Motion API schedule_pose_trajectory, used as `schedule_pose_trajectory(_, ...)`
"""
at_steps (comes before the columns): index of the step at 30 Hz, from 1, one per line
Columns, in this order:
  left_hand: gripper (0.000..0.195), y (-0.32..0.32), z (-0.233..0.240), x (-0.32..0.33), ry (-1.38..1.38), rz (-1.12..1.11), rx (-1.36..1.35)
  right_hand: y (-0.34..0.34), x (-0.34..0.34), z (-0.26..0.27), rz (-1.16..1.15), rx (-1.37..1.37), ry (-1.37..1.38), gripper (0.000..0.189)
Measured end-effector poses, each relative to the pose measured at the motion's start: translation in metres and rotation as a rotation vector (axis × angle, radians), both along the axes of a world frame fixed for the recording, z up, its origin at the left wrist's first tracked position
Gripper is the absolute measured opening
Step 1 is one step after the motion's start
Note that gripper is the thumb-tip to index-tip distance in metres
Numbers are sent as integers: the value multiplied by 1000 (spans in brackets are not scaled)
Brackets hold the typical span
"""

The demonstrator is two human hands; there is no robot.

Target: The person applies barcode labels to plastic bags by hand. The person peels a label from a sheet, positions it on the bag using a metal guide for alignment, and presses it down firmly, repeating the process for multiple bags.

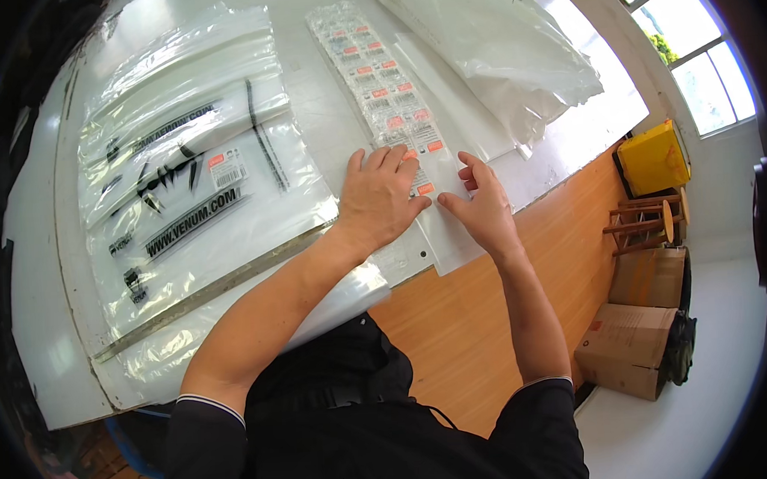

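My left hand [381, 194] lies palm down over the near end of a strip of labels [387, 95]. The labels carry orange blocks and printed codes, and the strip runs away from me on the white table [296, 83]. My right hand [484, 203] is at the strip's right edge, thumb and fingers apart, above a clear plastic sheet [451, 243] that hangs over the table edge. Left of my hands lies a layered stack of clear plastic bags [280, 218] with black printing. One label [227, 169] with an orange block sits on the top bag.
A large translucent plastic bag [491, 48] lies at the back right, with flat clear sheets beside it. Plastic film [334, 293] drapes over the front edge. On the floor at right are cardboard boxes [625, 344], wooden stools [639, 225] and a yellow container [653, 160].
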State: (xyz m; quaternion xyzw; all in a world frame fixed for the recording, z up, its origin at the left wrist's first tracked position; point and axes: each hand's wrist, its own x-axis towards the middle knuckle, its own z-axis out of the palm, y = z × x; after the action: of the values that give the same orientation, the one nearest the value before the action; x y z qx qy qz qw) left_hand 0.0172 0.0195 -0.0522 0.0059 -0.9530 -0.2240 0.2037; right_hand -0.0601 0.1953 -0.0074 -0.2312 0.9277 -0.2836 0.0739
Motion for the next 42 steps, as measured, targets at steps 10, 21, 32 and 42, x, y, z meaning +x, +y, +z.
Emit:
schedule_pose_trajectory(10, 50, -3, -2, 0, 90, 16, 72, 5, -20, 13, -163, -501, -852, 72)
schedule_pose_trajectory(21, 39, -7, 4, 2, 143, -48, 226, -4, -15, 12, -96, -726, -1026, 32)
schedule_pose_trajectory(32, 29, -3, 9, 3, 214, -34, 227, -8, -17, 2, -84, -906, -1125, 33)
schedule_pose_trajectory(42, 15, 0, 14, -3, 94, 54, 377, -20, -13, 1, -11, -829, -920, 34)
